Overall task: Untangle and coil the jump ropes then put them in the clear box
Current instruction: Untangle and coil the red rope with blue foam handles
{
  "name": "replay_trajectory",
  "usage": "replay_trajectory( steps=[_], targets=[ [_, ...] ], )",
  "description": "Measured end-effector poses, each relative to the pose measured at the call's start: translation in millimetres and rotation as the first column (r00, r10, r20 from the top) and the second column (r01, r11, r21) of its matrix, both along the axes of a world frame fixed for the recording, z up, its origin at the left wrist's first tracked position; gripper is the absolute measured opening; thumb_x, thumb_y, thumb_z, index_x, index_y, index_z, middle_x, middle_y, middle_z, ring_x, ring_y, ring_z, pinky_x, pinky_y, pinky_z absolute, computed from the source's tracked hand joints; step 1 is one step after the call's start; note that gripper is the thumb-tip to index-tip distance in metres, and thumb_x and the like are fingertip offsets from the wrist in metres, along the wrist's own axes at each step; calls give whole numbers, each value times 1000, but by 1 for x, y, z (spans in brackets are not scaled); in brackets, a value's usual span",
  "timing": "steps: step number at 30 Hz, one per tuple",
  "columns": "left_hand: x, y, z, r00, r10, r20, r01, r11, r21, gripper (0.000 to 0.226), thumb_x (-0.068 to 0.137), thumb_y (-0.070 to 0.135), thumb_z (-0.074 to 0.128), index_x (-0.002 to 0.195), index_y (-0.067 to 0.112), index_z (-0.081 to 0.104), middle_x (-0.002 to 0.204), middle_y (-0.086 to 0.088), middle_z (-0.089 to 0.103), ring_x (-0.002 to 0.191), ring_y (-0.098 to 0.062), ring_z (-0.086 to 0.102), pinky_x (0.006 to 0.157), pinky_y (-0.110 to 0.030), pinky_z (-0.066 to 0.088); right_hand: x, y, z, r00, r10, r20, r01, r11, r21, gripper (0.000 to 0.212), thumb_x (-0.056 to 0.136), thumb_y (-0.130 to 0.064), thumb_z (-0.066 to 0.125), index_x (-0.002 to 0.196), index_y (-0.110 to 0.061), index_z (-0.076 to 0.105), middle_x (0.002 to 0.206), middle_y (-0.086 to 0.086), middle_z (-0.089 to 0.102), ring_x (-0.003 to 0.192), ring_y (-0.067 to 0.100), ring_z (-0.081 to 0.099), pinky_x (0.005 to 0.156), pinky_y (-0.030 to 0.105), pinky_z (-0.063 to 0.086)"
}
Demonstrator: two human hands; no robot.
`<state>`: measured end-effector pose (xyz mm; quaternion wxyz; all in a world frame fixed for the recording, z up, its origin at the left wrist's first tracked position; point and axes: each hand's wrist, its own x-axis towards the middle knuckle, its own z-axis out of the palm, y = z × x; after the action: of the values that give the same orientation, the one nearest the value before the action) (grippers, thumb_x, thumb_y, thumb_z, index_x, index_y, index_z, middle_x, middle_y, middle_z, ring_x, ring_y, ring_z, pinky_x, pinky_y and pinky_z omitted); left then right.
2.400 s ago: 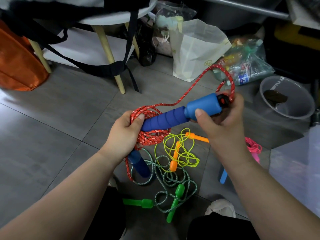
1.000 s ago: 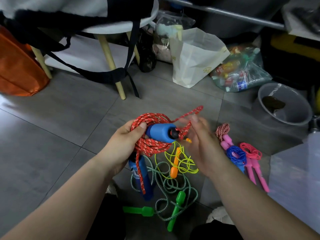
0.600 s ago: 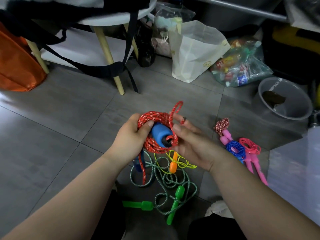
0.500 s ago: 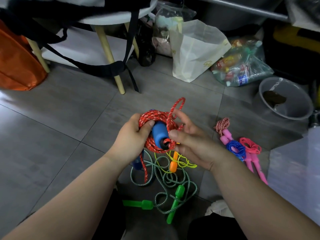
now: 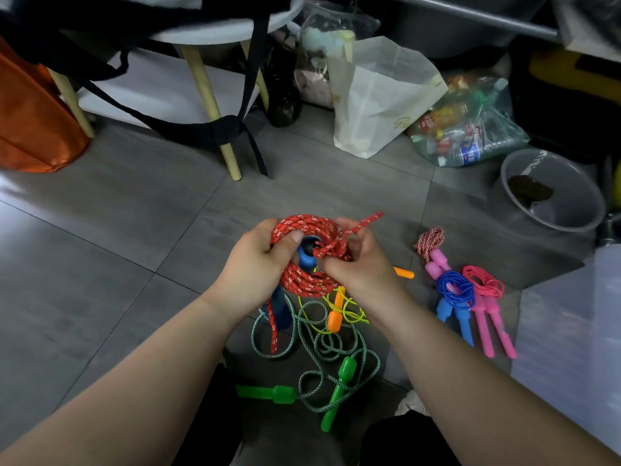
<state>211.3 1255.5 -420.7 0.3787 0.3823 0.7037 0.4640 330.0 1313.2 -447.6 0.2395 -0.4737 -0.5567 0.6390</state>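
Observation:
My left hand [image 5: 257, 267] grips a coil of red speckled jump rope [image 5: 304, 280] above the floor, thumb pressed on its top. A blue foam handle [image 5: 307, 255] pokes through the coil's middle. My right hand [image 5: 359, 267] pinches a loop of the same red rope [image 5: 364, 220] wound across the coil. A second blue handle [image 5: 280, 311] hangs below. On the floor beneath lie a loose green rope [image 5: 322, 351] with green handles and a yellow rope [image 5: 346, 309] with orange handles. The clear box [image 5: 571, 338] stands at the right edge.
Coiled ropes lie right of my hands: a pink-handled speckled one [image 5: 431, 250], a blue one [image 5: 455, 294] and a pink one [image 5: 485, 297]. A grey bowl [image 5: 551, 190], a white bag [image 5: 376, 99], a bag of bottles [image 5: 467, 129] and a stool leg [image 5: 215, 112] stand beyond.
The blue handle went from held out by my right hand to tucked through the coil. My right hand now wraps the rope's loose loop round the coil.

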Motion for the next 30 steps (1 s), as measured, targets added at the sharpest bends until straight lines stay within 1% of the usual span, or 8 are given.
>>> replay_trajectory(
  steps=[4, 11, 14, 16, 20, 22, 24, 30],
  targets=[
    [6, -1, 1, 997, -78, 15, 78, 997, 12, 23, 91, 14, 51, 69, 20, 51, 49, 11, 56, 47, 6, 53, 51, -6, 41, 1, -3, -2, 999, 31, 37, -32, 999, 18, 49, 71, -18, 72, 114, -16, 49, 108, 2, 62, 99, 17, 60, 88, 31, 49],
    [-7, 0, 8, 953, 100, 287, -100, 995, -13, 17, 94, 18, 45, 79, 16, 52, 53, 4, 54, 32, -4, 46, 34, -12, 35, 14, 15, -3, 907, -159, -390, 35, 951, -306, 19, 76, -11, 43, 89, -18, 56, 79, -7, 70, 67, 7, 67, 69, 26, 49],
    [-8, 0, 10, 939, 108, 325, -114, 993, 2, 16, 94, 18, 44, 81, 16, 52, 48, 6, 55, 33, -4, 46, 34, -13, 36, 12, 11, -7, 926, -307, -221, 240, 928, -284, 29, 87, 8, 31, 70, -10, 47, 58, -3, 67, 51, 7, 64, 58, 24, 47],
    [-9, 0, 11, 918, 100, 384, -109, 994, 0, 15, 94, 17, 43, 83, 15, 53, 47, 6, 55, 34, -3, 48, 36, -13, 38, 12, 12, -13, 971, -228, -72, 218, 968, -125, 29, 85, 13, 37, 79, -12, 50, 73, 1, 65, 63, 12, 66, 65, 27, 47],
    [-4, 0, 14, 867, 70, 494, -78, 997, -3, 14, 94, 15, 42, 86, 11, 53, 54, 2, 53, 37, -4, 52, 40, -14, 43, 4, -3, -10, 946, 323, 1, -323, 946, -23, 35, 81, 5, 59, 110, -15, 56, 98, -9, 63, 89, 9, 63, 77, 17, 49],
    [-3, 0, 15, 849, 71, 524, -83, 997, -1, 14, 94, 15, 41, 86, 11, 52, 53, 2, 54, 37, -5, 52, 39, -15, 43, 3, -5, -8, 933, 359, 19, -359, 933, -12, 11, 84, 2, 58, 90, -6, 63, 64, -11, 65, 60, -4, 59, 62, 8, 48],
    [-4, -1, 14, 841, 77, 536, -90, 996, -3, 15, 94, 16, 41, 86, 12, 53, 51, 4, 54, 36, -6, 51, 39, -16, 44, 2, -1, -10, 958, 276, 79, -281, 958, 55, 20, 86, 6, 50, 69, 0, 60, 43, -7, 55, 41, -2, 50, 51, 8, 43],
    [-14, 1, 18, 799, 161, 579, -218, 975, 31, 20, 96, 12, 38, 79, 14, 48, 43, 6, 52, 35, -3, 47, 40, -14, 44, 28, 11, -37, 839, 259, 479, -387, 903, 189, 40, 93, -18, 47, 54, -21, 40, 48, -4, 41, 43, 8, 39, 53, 28, 36]
  ],
)
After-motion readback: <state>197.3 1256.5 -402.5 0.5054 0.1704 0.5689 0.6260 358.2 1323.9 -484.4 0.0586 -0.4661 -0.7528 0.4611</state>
